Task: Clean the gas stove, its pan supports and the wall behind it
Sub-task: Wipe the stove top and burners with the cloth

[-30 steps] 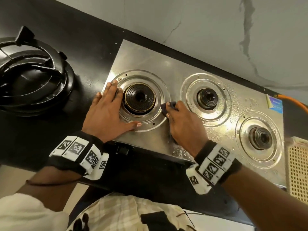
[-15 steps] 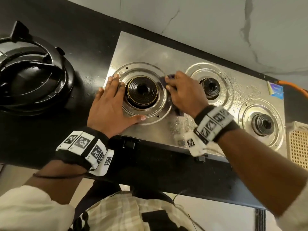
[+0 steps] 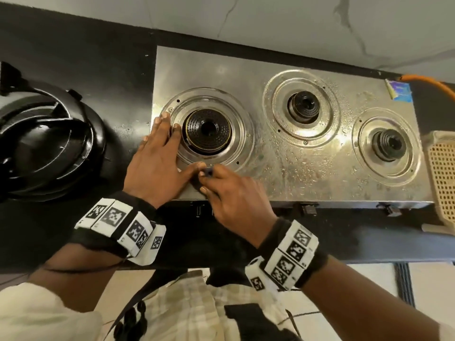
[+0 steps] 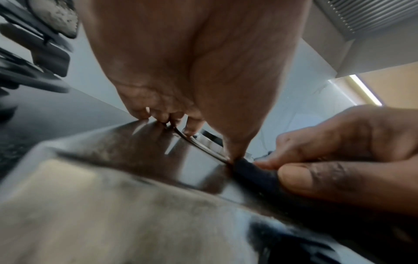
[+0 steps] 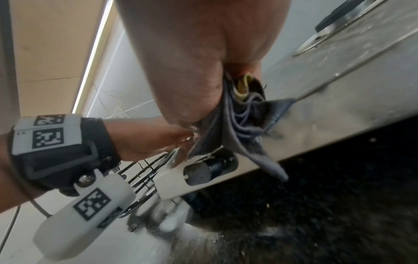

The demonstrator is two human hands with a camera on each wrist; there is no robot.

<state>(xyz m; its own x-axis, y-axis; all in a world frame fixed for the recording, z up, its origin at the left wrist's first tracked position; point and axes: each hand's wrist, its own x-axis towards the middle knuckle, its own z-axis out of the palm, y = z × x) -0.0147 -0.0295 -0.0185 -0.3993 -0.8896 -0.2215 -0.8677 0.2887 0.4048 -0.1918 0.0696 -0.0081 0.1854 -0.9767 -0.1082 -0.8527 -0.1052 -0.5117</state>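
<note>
The right hand is curling its fingers around a dark blue-grey cloth, pinching it and pressing it onto the near left part of the steel gas stove, at the front edge of the ring around the left burner. A bit of yellow is showing inside the bunched cloth in the right wrist view, and a loose end is hanging past the stove's front edge. The left hand is lying flat on the stove's near left corner with its fingers straight, spread along the left side of that burner ring, holding nothing; its thumb is reaching across to touch the cloth beside the right hand's fingertips.

The stove is sitting on a black surface against the pale marbled wall, its 3 burners bare, its top speckled with wet droplets. The black pan supports are lying stacked on the surface to the left of the stove, apart from it. An orange hose is running off from the far right corner, near a blue sticker. A cream perforated basket is standing just beside the stove's right end.
</note>
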